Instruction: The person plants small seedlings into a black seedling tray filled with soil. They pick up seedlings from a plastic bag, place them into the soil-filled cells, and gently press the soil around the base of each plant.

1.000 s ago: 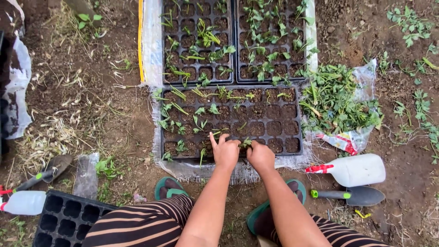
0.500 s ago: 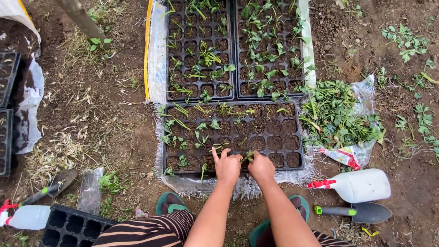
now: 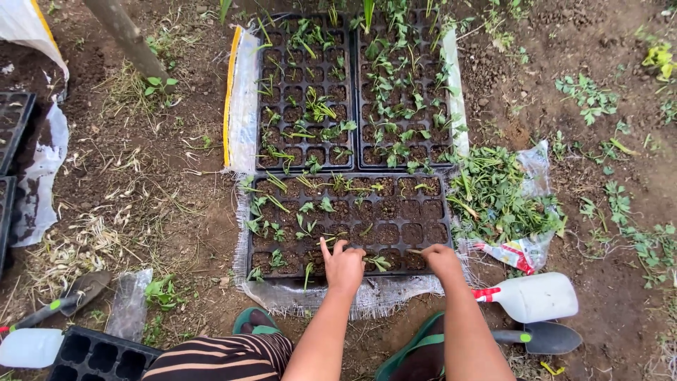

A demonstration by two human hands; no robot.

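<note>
Head view: the left hand [image 3: 343,267] presses fingers into the soil of the near seedling tray [image 3: 430,243], gripping nothing. A seedling [image 3: 379,262] stands just beside it. The right hand [image 3: 442,259] pinches a thin stick [image 3: 415,251] at the tray's front row.

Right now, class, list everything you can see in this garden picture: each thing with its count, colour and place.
Seedling trays: three, black, on white sheeting; two behind, one in front.
Seedlings: many, green, in the tray cells.
Loose plants: one heap, green, on a plastic bag right of the trays.
Bottle: one, white with red nozzle, lying lower right.
Trowel: one, dark blade, green-tipped handle, below the bottle.
Second trowel: one, lower left.
Second bottle: one, white, bottom left.
Empty tray: one, black, bottom left.
Sandals: two, green, under the feet.
Left hand: on the front tray's near row.
Right hand: at the same row, further right.
</note>
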